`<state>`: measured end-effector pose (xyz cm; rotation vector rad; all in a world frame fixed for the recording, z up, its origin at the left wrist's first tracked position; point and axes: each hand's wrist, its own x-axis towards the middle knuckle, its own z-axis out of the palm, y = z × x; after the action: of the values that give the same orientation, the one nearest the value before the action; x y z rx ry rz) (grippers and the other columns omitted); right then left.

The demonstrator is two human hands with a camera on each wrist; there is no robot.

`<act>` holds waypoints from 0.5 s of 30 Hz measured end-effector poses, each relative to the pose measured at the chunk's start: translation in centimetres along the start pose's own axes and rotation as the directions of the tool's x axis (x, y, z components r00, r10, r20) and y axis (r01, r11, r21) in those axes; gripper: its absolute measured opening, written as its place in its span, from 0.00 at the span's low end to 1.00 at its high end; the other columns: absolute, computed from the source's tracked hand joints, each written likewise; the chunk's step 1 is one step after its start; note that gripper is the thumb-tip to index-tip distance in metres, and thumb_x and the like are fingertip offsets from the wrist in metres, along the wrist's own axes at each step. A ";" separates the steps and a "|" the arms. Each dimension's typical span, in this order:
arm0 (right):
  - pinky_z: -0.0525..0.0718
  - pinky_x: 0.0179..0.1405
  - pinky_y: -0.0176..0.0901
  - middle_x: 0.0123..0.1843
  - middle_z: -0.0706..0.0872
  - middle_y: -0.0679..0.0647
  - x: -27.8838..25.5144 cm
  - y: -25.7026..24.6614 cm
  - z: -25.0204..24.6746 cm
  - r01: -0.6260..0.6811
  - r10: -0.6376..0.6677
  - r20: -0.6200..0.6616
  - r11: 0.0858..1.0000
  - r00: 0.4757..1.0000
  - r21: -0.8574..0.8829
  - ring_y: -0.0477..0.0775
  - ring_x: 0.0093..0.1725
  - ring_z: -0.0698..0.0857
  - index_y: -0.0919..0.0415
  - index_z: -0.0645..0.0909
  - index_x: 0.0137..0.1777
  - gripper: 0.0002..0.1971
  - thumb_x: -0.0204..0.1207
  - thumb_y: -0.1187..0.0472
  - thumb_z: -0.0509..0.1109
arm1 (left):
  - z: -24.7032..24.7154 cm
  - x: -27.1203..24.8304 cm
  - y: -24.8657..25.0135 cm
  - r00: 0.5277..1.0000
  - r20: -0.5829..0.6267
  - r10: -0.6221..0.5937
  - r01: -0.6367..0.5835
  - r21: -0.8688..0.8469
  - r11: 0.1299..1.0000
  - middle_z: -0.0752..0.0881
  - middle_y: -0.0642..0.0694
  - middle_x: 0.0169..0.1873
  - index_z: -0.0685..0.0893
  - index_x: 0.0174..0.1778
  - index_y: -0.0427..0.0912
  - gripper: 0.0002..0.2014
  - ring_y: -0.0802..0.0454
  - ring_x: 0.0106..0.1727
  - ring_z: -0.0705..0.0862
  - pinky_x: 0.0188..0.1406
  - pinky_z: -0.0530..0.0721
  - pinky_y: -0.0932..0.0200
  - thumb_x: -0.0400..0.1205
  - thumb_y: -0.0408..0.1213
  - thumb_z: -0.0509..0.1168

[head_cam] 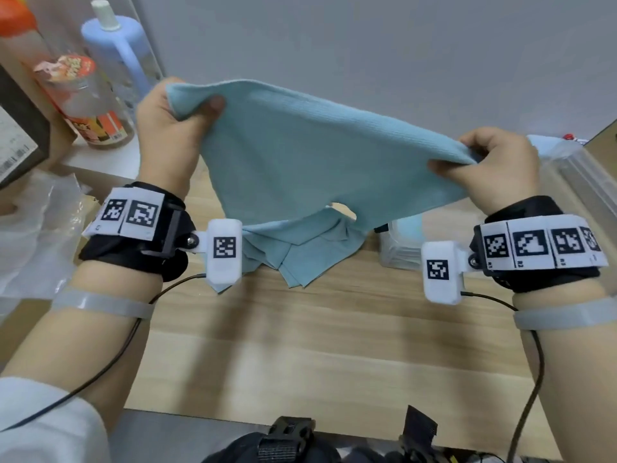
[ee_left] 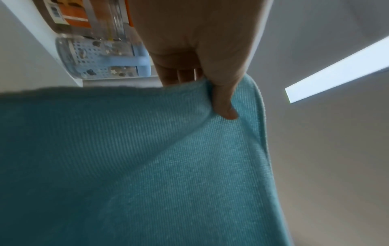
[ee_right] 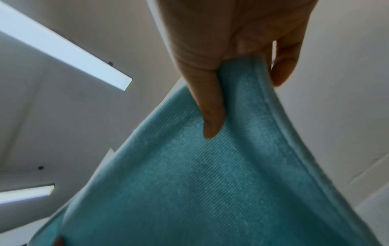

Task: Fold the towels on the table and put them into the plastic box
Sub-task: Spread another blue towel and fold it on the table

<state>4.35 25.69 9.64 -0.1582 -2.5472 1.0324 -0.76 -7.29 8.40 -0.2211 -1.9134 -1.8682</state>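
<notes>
A light blue towel (head_cam: 300, 155) hangs spread in the air above the wooden table (head_cam: 317, 355). My left hand (head_cam: 180, 111) pinches its upper left corner, thumb over the cloth (ee_left: 223, 106). My right hand (head_cam: 480, 162) pinches the upper right corner, thumb on the fabric (ee_right: 210, 119). The towel's lower edge droops onto more blue cloth (head_cam: 300, 259) lying crumpled on the table. A clear plastic box (head_cam: 574, 175) stands at the right edge, partly hidden by my right hand. In both wrist views the towel (ee_left: 147, 166) (ee_right: 210, 191) fills the lower frame.
Bottles and jars (head_cam: 86, 105) stand on a white shelf at the back left, beside a dark carton (head_cam: 16, 142). Crinkled clear plastic wrap (head_cam: 36, 235) lies at the left. A small clear container (head_cam: 400, 245) with something blue inside sits behind my right wrist.
</notes>
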 end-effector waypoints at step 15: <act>0.82 0.32 0.30 0.24 0.86 0.41 -0.6 -0.6 -0.3 -0.239 0.087 0.263 0.739 0.961 0.630 0.36 0.27 0.83 0.53 0.76 0.36 0.15 0.54 0.59 0.79 | -1.2 -1.9 -1.7 0.990 0.013 -0.141 0.141 0.038 0.989 0.88 0.67 0.30 0.82 0.43 0.50 0.05 0.70 0.36 0.83 0.43 0.82 0.69 0.80 0.34 0.65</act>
<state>5.00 25.29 10.09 -0.0740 -2.1934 2.0551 0.46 -8.25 6.02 -0.0908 -2.0195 -1.9240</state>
